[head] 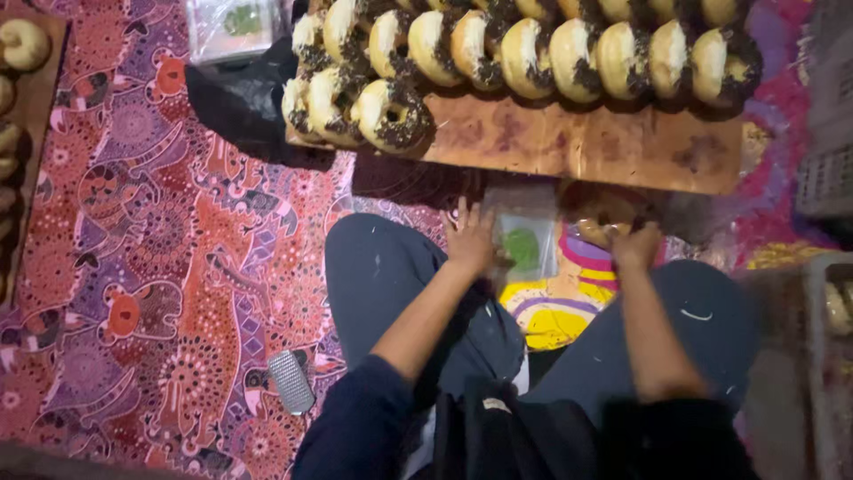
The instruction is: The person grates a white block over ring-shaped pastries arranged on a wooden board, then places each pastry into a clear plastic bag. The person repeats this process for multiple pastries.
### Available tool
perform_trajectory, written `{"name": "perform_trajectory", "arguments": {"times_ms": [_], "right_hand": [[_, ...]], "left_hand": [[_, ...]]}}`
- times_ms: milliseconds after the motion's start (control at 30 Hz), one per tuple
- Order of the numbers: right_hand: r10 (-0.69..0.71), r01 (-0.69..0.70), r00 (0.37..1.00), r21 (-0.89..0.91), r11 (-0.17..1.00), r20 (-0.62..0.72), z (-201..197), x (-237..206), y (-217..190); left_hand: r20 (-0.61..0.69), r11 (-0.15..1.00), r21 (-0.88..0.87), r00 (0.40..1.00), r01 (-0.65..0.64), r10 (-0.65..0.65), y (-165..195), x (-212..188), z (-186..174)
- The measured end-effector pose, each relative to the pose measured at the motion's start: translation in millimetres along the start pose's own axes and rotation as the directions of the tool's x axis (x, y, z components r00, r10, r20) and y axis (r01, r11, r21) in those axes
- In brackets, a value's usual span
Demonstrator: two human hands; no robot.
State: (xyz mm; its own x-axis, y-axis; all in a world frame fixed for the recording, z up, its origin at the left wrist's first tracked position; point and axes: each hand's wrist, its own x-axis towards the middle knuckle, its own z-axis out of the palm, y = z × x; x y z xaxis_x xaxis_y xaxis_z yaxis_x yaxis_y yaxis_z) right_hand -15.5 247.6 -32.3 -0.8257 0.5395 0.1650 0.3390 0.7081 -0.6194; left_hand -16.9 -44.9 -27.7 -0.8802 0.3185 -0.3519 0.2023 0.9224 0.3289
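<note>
Honestly, the left hand (468,238) lies spread on a clear plastic bag (524,242) while the right hand (633,242) pinches a doughnut (597,229); its sprinkles could smear the bag.

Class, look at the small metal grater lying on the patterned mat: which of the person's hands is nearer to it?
Left. The left hand is up and right of the grater; the right hand lies farther right, past the clear bag.

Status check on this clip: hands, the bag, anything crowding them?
Left hand flat on clear plastic bag. Right hand on a blurred doughnut, grip unclear. Wooden board of sprinkled doughnuts close ahead.
</note>
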Motion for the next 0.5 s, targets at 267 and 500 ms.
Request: {"name": "perform_trajectory", "arguments": {"times_ms": [267,500], "right_hand": [[-0.409,0.634,0.598,-0.095,0.767,0.689,78,-44,-126],[-0.143,0.617,0.405,-0.155,0.772,0.903,104,-17,-125]], "left_hand": [[0.044,0.979,0.187,0.995,0.076,-0.085,-8,29,32],[-0.009,0.986,0.134,0.995,0.099,-0.099,-8,34,28]]}}
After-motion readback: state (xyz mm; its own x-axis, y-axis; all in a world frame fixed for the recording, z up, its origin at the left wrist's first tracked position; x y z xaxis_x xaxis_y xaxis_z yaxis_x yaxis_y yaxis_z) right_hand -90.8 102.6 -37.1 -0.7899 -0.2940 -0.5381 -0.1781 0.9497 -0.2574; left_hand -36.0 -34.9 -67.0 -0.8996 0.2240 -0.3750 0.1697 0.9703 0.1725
